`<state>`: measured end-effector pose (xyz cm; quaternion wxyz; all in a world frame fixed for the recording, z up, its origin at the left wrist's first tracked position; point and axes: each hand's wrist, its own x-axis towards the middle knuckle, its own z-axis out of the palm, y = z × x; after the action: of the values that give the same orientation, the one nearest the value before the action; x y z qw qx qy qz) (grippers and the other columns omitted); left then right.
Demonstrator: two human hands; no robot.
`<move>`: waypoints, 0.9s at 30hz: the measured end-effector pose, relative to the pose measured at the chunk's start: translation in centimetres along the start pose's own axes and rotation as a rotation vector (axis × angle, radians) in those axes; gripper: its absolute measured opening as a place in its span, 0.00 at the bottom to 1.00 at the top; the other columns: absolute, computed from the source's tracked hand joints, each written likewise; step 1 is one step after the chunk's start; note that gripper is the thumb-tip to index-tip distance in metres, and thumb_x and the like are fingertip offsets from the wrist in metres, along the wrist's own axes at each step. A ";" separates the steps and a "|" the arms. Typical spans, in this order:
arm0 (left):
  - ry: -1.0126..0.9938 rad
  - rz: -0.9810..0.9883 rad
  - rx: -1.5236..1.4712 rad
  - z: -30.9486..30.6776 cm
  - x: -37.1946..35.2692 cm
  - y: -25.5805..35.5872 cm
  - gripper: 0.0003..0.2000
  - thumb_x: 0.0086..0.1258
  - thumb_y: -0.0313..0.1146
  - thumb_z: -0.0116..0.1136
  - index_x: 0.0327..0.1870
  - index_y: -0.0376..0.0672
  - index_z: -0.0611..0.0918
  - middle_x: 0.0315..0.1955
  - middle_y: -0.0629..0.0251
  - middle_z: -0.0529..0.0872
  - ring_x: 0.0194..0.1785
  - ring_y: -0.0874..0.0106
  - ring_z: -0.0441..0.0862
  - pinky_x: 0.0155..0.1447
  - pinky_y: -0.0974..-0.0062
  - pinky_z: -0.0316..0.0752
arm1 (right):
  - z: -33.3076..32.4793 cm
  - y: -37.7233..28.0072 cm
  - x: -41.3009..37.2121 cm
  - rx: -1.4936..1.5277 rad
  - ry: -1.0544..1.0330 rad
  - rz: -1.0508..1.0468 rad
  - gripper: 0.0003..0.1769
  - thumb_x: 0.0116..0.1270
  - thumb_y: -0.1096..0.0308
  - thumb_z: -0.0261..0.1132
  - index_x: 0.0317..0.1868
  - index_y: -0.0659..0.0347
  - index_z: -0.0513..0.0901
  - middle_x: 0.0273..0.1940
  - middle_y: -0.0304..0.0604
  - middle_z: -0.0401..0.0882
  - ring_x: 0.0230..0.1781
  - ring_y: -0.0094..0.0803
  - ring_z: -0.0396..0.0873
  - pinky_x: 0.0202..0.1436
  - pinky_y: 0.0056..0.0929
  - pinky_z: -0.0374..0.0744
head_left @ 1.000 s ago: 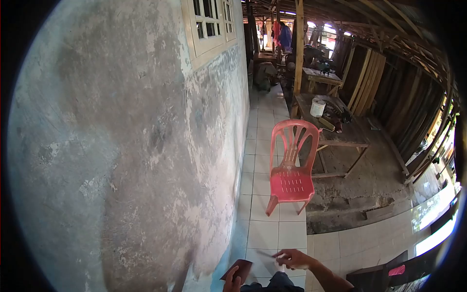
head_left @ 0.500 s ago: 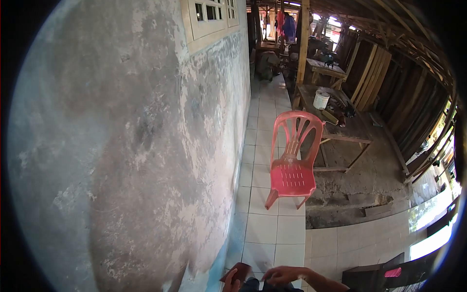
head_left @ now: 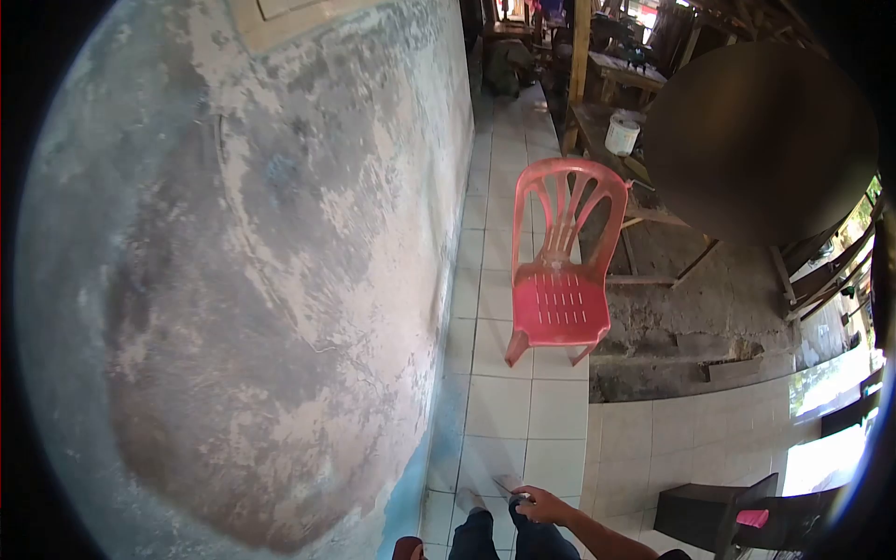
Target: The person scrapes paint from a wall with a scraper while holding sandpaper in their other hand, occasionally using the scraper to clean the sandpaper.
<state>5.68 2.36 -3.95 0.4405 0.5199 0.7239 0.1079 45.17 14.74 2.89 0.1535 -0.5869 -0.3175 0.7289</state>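
Observation:
My right hand (head_left: 539, 505) is in front of my legs at the bottom centre, its fingers closed. A thin dark thing sticks out from the fingertips, too small to name. At the bottom edge, my left hand (head_left: 419, 556) shows only a sliver of its fingers, against a reddish-brown flat object (head_left: 406, 548) that is partly cut off by the frame. My legs in dark trousers (head_left: 474, 536) and my feet stand on the tiled floor (head_left: 497, 411). To my left rises a patchy, weathered wall (head_left: 308, 261).
A red plastic chair (head_left: 560, 303) stands ahead on the tiles, facing me. Behind it, a wooden table (head_left: 594, 121) holds a white bucket (head_left: 623, 135). Dark furniture (head_left: 695, 511) with a pink item (head_left: 752, 517) sits lower right. A blurred dark disc (head_left: 765, 140) covers part of the right side.
The view has tilted down and shows more of my legs. My left hand and the brown object have moved left and down towards the frame edge. My right hand sits slightly higher in view.

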 end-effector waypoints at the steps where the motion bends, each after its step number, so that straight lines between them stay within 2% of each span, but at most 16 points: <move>1: -0.117 -0.098 0.175 0.0 -0.2 1.1 0.27 0.83 0.37 0.49 0.78 0.34 0.69 0.72 0.39 0.75 0.76 0.41 0.69 0.82 0.55 0.61 | 0.0 1.9 1.5 -0.054 0.058 -0.046 0.32 0.73 0.61 0.70 0.75 0.53 0.75 0.41 0.42 0.83 0.31 0.25 0.78 0.35 0.27 0.80; 4: -0.421 -0.487 0.446 1.6 -1.1 2.1 0.36 0.83 0.49 0.48 0.84 0.37 0.59 0.79 0.40 0.67 0.80 0.40 0.64 0.83 0.52 0.57 | 1.2 7.3 4.5 -0.162 0.173 -0.071 0.32 0.74 0.59 0.67 0.76 0.53 0.74 0.37 0.42 0.83 0.29 0.26 0.81 0.34 0.29 0.82; 5: -0.296 -0.487 0.284 2.5 -1.8 -0.1 0.37 0.78 0.50 0.50 0.80 0.31 0.62 0.69 0.18 0.68 0.72 0.29 0.70 0.78 0.45 0.66 | 1.5 7.9 5.0 -0.162 0.199 -0.030 0.32 0.74 0.58 0.66 0.76 0.53 0.74 0.34 0.42 0.84 0.27 0.27 0.82 0.32 0.31 0.83; 6: -0.084 -0.227 0.430 5.6 -3.2 -4.2 0.35 0.77 0.47 0.52 0.76 0.28 0.66 0.47 0.27 0.86 0.46 0.33 0.87 0.51 0.39 0.83 | 1.9 8.5 5.5 -0.161 0.224 0.010 0.32 0.74 0.57 0.65 0.77 0.53 0.74 0.31 0.42 0.84 0.25 0.27 0.83 0.31 0.32 0.84; 7: -0.241 -0.428 0.278 3.6 -2.9 2.1 0.34 0.78 0.45 0.50 0.75 0.22 0.65 0.63 0.21 0.76 0.66 0.31 0.76 0.72 0.40 0.71 | 2.2 8.3 6.1 -0.281 0.276 -0.033 0.30 0.70 0.62 0.67 0.71 0.60 0.78 0.44 0.53 0.84 0.43 0.43 0.82 0.50 0.40 0.81; 8: -0.163 -0.194 0.486 6.4 -3.6 -3.8 0.34 0.76 0.44 0.52 0.74 0.23 0.66 0.40 0.29 0.87 0.42 0.34 0.87 0.47 0.38 0.83 | 2.6 8.0 6.7 -0.404 0.333 -0.070 0.27 0.65 0.67 0.68 0.65 0.67 0.82 0.56 0.64 0.85 0.60 0.58 0.82 0.68 0.48 0.78; 9: -0.252 -0.303 0.422 7.2 -3.5 -3.4 0.34 0.76 0.42 0.52 0.74 0.22 0.65 0.44 0.28 0.86 0.43 0.34 0.87 0.49 0.39 0.83 | 2.7 11.9 8.8 -0.435 0.353 -0.197 0.26 0.63 0.69 0.69 0.63 0.67 0.82 0.55 0.63 0.84 0.60 0.58 0.81 0.69 0.47 0.77; 10: -0.340 -0.192 0.544 9.9 -3.6 -8.7 0.33 0.77 0.40 0.52 0.75 0.22 0.65 0.49 0.26 0.84 0.45 0.35 0.87 0.50 0.40 0.83 | 3.1 13.9 10.5 -0.426 0.396 -0.247 0.25 0.64 0.69 0.70 0.61 0.67 0.82 0.56 0.62 0.83 0.61 0.58 0.81 0.70 0.48 0.77; 11: -0.340 -0.323 0.475 8.8 -2.3 -3.7 0.34 0.77 0.39 0.51 0.75 0.20 0.63 0.52 0.24 0.82 0.47 0.36 0.87 0.51 0.41 0.83 | 3.3 15.0 12.0 -0.426 0.397 -0.270 0.23 0.65 0.68 0.70 0.60 0.65 0.82 0.57 0.60 0.83 0.60 0.58 0.81 0.68 0.49 0.77; 14: -0.266 -0.392 0.301 10.7 -0.6 -2.7 0.35 0.81 0.42 0.49 0.83 0.38 0.55 0.41 0.25 0.86 0.40 0.29 0.85 0.48 0.34 0.80 | 4.6 13.4 15.5 -0.241 0.248 -0.038 0.25 0.67 0.67 0.69 0.64 0.64 0.84 0.57 0.59 0.86 0.61 0.55 0.83 0.67 0.45 0.79; 16: -0.422 -0.425 0.263 10.8 -0.2 -2.3 0.36 0.81 0.43 0.49 0.86 0.44 0.51 0.45 0.22 0.85 0.41 0.27 0.84 0.49 0.35 0.81 | 7.5 12.1 16.5 -0.171 0.284 0.029 0.26 0.69 0.67 0.67 0.68 0.60 0.82 0.58 0.58 0.87 0.61 0.52 0.84 0.69 0.43 0.78; 18: -0.500 -0.471 0.200 11.5 0.9 -1.7 0.38 0.81 0.44 0.51 0.86 0.44 0.50 0.57 0.20 0.80 0.53 0.26 0.82 0.60 0.37 0.78 | 10.1 9.3 17.8 0.097 0.269 0.203 0.26 0.70 0.67 0.66 0.69 0.60 0.81 0.57 0.58 0.87 0.58 0.48 0.86 0.63 0.40 0.82; 21: -0.347 -0.065 0.304 14.9 0.0 -6.7 0.40 0.80 0.46 0.52 0.86 0.42 0.49 0.69 0.21 0.71 0.69 0.28 0.73 0.74 0.39 0.67 | 15.2 12.6 21.9 0.148 0.225 0.145 0.27 0.71 0.70 0.66 0.70 0.60 0.80 0.58 0.57 0.86 0.52 0.40 0.88 0.52 0.34 0.87; 22: -0.526 -0.235 0.316 14.6 1.1 -5.4 0.41 0.79 0.48 0.54 0.86 0.39 0.51 0.76 0.26 0.64 0.78 0.33 0.64 0.81 0.44 0.58 | 16.6 10.4 22.1 0.384 0.191 0.249 0.29 0.70 0.72 0.66 0.72 0.59 0.78 0.64 0.57 0.83 0.59 0.44 0.86 0.63 0.36 0.83; 25: -0.464 0.096 0.647 14.9 3.7 -5.6 0.42 0.77 0.51 0.57 0.85 0.39 0.55 0.74 0.30 0.68 0.76 0.35 0.68 0.80 0.46 0.62 | 21.5 10.5 24.8 0.308 0.172 0.055 0.30 0.69 0.77 0.63 0.72 0.62 0.75 0.64 0.60 0.81 0.63 0.55 0.82 0.67 0.40 0.80; 27: -0.441 0.051 0.526 15.2 5.6 -5.7 0.41 0.74 0.52 0.60 0.84 0.45 0.61 0.74 0.38 0.72 0.74 0.39 0.72 0.77 0.48 0.66 | 24.4 9.5 25.7 0.330 0.220 -0.029 0.29 0.70 0.77 0.63 0.72 0.63 0.75 0.60 0.60 0.82 0.58 0.54 0.84 0.62 0.39 0.82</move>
<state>12.88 0.00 -19.34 0.4347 0.6445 0.6008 -0.1863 16.55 16.06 -20.06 0.2920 -0.6253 -0.1833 0.7001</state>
